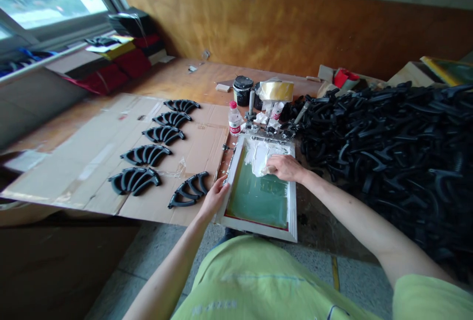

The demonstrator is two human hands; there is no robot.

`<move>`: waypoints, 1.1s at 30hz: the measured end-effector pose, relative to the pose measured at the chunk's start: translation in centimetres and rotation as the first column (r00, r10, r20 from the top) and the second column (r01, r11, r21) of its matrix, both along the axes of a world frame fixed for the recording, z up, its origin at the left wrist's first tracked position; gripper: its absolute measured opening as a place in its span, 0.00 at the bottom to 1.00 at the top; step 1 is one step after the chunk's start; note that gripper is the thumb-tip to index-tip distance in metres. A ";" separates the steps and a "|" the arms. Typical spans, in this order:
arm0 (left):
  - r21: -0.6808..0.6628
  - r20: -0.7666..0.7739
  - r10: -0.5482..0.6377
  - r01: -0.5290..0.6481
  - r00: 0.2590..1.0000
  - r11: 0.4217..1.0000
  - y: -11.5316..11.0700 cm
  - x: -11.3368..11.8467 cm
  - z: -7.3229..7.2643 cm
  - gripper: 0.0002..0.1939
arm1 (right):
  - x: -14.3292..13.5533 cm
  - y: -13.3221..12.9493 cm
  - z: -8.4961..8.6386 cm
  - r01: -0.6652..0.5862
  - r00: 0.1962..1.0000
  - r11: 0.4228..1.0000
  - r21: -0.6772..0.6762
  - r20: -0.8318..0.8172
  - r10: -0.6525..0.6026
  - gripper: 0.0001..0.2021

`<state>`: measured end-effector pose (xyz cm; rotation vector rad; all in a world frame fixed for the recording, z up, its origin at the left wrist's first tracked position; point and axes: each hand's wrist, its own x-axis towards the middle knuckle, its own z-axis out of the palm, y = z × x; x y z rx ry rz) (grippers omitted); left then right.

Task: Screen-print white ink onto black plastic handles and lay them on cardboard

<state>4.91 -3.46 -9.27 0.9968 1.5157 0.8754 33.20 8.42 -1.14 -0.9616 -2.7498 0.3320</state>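
A screen printing frame (291, 211) with green mesh lies in front of me, white paste smeared across its far end. My left hand (216, 196) is closed on the frame's left edge, thumb on top. My right hand (286, 167) presses a crumpled white cloth (260, 168) against the mesh near the paste; its fingers are bent around the cloth and partly hide it. Metal clamps (254, 130) stand at the frame's far edge. Left of the frame, a fan of black curved plastic parts (189, 190) lies on cardboard, closest to my left hand.
More black parts (146, 155) sit in groups on the cardboard sheet (96, 162). A large heap of black parts (369, 147) rises at the right. Behind the frame are a red-capped bottle (234, 120), a black tub (243, 91) and a yellow tape roll (277, 91).
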 end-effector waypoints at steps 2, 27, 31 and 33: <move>0.004 0.013 0.011 -0.011 1.000 1.000 0.0 0.1 0.4 0.35 | -0.5 0.1 -0.5 0.100 0.993 0.994 0.045 -0.070 -0.097 0.10; 0.346 0.434 0.054 -0.222 0.899 0.912 8.3 3.2 16.9 0.28 | 6.9 2.1 -4.6 0.671 0.703 0.723 -0.164 -0.171 -0.690 0.14; 0.239 0.457 0.145 -0.279 0.877 0.930 8.0 4.8 13.9 0.28 | 2.8 -1.7 -5.9 0.402 0.913 0.915 -0.034 -0.064 -0.403 0.14; 0.070 0.447 0.113 -0.161 0.887 0.985 5.8 6.0 11.2 0.29 | 0.7 -3.3 -4.8 0.410 0.912 0.911 0.030 -0.030 -0.410 0.08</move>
